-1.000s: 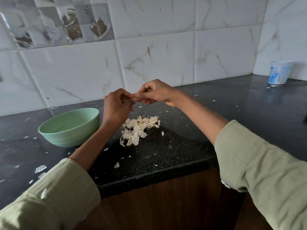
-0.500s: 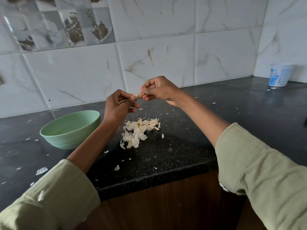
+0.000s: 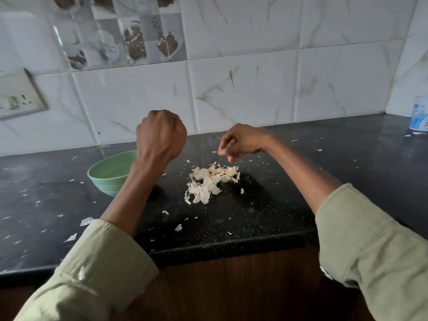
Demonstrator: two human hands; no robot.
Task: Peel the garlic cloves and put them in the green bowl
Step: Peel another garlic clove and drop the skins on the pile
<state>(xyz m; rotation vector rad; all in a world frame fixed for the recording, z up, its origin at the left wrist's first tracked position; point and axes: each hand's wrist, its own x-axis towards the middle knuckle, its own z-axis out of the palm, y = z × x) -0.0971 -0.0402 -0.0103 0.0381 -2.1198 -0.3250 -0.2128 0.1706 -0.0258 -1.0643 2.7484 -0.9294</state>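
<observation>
Green bowl sat on the counter beneath the fisted left hand, its contents hidden. Right hand pinched fingertips above the peel pile, likely shedding skin; next, drop the clove.

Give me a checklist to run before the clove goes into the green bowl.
1. Bowl upright on the counter: ok.
2. Left hand above the bowl's right rim: ok.
3. Clove in the left hand: cannot tell, fist hides it.
4. Clove fully peeled: cannot tell.
5. Right hand away from the bowl, over the peel pile: ok.
</observation>
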